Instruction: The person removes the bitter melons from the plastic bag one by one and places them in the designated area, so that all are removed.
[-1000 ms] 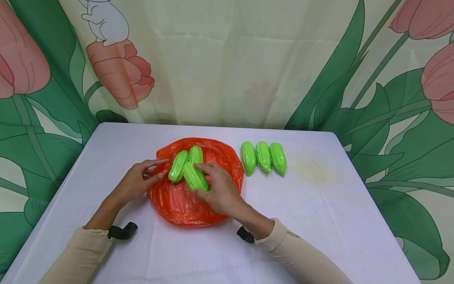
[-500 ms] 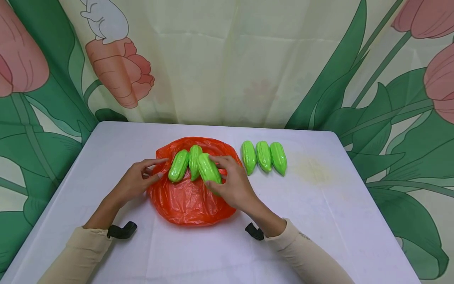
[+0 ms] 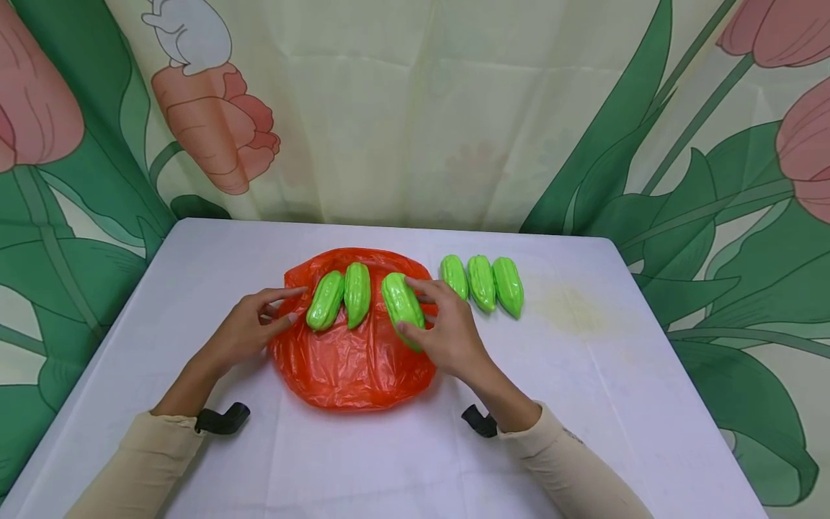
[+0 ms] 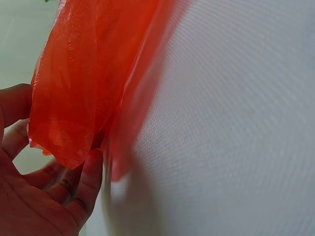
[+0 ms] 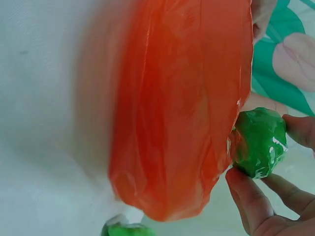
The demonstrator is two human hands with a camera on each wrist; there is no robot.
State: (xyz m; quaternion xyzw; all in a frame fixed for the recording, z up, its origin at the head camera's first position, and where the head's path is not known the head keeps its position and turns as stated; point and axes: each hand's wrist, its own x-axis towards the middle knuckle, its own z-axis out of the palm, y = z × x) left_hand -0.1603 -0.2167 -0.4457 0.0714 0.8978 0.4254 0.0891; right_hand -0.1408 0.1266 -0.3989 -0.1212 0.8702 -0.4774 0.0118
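Note:
A red plastic bag (image 3: 350,375) with a wide round mouth stands on the table. My left hand (image 3: 243,328) holds its left rim; in the left wrist view the thumb and fingers lie on both sides of the bag's edge (image 4: 69,108). With thumb and fingertips my right hand (image 3: 447,331) grips a glossy green ridged fruit (image 3: 400,299) over the right part of the bag. The right wrist view shows this fruit's rounded end (image 5: 261,142) at the bag's rim. Two similar green fruits, one at left (image 3: 326,300) and one beside it (image 3: 357,294), lie in the bag.
Just right of the bag, three more green fruits stand in a row, the middle one (image 3: 482,282) partly touching its neighbours; the right hand partly covers the nearest. A white cloth covers the table (image 3: 583,404). Behind it hangs a printed curtain (image 3: 454,130).
My right hand has carried the green fruit rightward from the bag's middle, away from the other two, which now show fully. The left hand has stayed at the rim.

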